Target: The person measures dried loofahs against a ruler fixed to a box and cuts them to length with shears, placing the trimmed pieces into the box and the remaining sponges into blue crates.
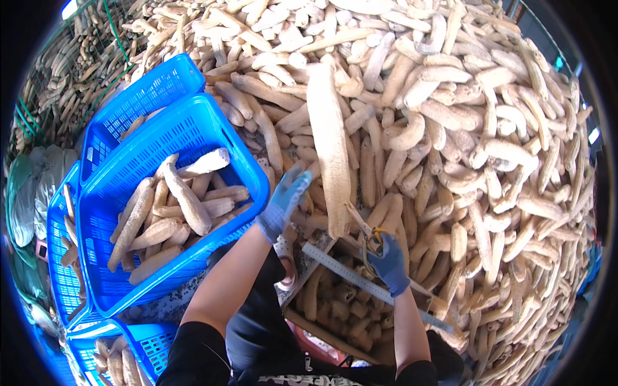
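Note:
A long, pale dried loofah (331,154) stands nearly upright in front of me, its top washed out by bright light. My left hand (283,202), in a blue-grey glove, is beside its lower left side with the fingers stretched out and nothing gripped. My gloved right hand (390,265) is closed around yellow-handled scissors (361,223). The scissor blades point up and left at the loofah's lower end; whether they touch it I cannot tell. Below, a metal ruler (351,275) lies slantwise across an open box (329,336) holding short cut loofah pieces.
A large blue plastic basket (161,297) of loofahs stands at my left. Around it are more blue baskets (145,83), one partly behind it. A big heap of loofahs (450,122) rises ahead and to the right. Clear plastic bags (48,183) lie at the far left.

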Tool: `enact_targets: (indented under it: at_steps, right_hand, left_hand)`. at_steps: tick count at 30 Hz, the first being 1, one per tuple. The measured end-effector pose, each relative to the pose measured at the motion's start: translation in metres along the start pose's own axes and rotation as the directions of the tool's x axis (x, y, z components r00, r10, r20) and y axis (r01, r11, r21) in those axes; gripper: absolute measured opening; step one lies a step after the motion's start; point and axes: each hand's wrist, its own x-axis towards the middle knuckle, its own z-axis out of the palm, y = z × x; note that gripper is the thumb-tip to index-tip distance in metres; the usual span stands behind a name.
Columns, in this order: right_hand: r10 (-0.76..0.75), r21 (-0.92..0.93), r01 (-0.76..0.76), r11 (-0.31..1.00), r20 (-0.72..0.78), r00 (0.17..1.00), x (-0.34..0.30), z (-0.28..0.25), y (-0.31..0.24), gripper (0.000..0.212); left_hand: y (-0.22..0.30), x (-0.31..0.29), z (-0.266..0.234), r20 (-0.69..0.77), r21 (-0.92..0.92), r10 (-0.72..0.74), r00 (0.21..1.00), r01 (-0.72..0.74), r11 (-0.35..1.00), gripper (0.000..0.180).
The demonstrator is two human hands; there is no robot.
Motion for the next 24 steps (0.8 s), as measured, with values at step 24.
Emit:
enact_targets:
  at_steps: [24]
  right_hand:
    - [0.461,0.829,0.259,0.496,-0.504,0.731,-0.112,-0.091,-0.029,0.058]
  left_hand:
    - [-0.006,-0.043,0.073,0.641,0.638,0.646,0.414,-0.756,-0.149,0.080]
